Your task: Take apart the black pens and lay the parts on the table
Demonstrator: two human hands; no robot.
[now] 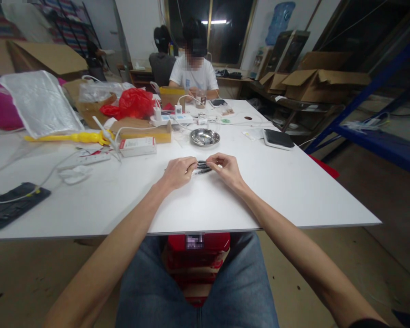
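Observation:
A small bunch of slim black rods, perhaps pens, lies between my two hands just above or on the white table; their exact kind is too small to make out. My left hand is closed around the left ends, knuckles up. On the other side, my right hand pinches the right ends between thumb and fingers. Palms and fingers hide parts of the rods. A shiny round metal bowl stands just beyond my hands.
Left are a white-and-red box, a yellow tool-like object, a red plastic bag and a black tray-like item. A power strip has cables. Right sits a black-topped device. A person sits opposite.

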